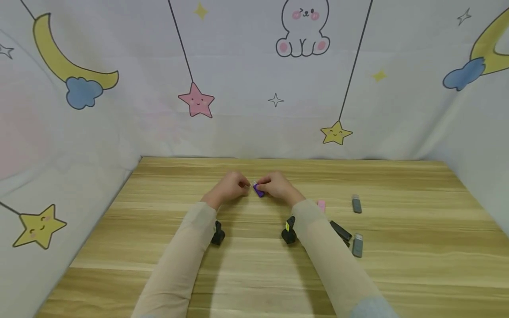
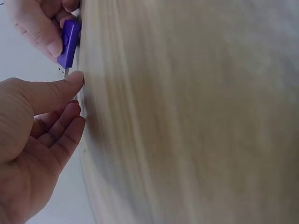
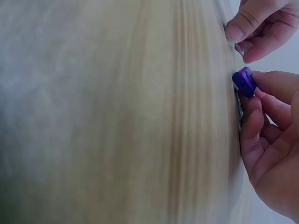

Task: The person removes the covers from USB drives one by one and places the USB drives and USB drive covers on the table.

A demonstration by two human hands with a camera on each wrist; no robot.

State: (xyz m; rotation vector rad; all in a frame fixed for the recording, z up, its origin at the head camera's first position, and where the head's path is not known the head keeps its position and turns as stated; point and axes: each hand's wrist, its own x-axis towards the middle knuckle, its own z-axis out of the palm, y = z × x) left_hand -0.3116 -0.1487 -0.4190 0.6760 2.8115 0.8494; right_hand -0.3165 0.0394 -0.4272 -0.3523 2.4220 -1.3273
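In my right hand (image 1: 278, 186), thumb and fingers pinch a purple USB flash drive (image 1: 259, 190). Its metal plug (image 2: 66, 73) points toward my left hand (image 1: 232, 185). Between the left thumb and fingertips, a small clear plastic piece (image 3: 241, 49) shows in the right wrist view, mostly hidden by the fingers. Both hands are low over the wooden table, close together near its far side. The left thumb overlaps the plug's end in the left wrist view, while the right wrist view has a gap between the purple body and the left fingers.
To the right lie a pink USB drive (image 1: 321, 205), a grey USB drive (image 1: 356, 204), another grey one (image 1: 358, 245) and black stick-shaped items (image 1: 340, 230) partly behind the right sleeve. A patterned white curtain (image 1: 254, 132) borders the wooden table (image 1: 254, 282).
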